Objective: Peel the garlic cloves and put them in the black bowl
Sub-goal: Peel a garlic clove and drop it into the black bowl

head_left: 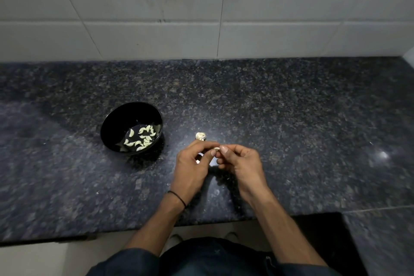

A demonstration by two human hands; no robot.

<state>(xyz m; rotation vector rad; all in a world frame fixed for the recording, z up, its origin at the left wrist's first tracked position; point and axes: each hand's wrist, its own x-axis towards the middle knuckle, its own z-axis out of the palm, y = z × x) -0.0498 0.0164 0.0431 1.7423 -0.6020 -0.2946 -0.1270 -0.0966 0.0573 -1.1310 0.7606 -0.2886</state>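
A black bowl [125,119] stands on the dark granite counter, left of centre, with several pale peeled garlic cloves [143,138] in its bottom. My left hand [192,168] and my right hand [242,163] meet just right of the bowl, above the counter. Between their fingertips they pinch one small garlic clove [216,148], most of it hidden by the fingers. A piece of garlic bulb [200,136] lies on the counter just beyond my hands.
The granite counter [291,119] runs wide to both sides and ends at a white tiled wall [201,18] behind. Its front edge lies close below my wrists, with a step in the edge at the lower right. Small skin flecks lie near my hands.
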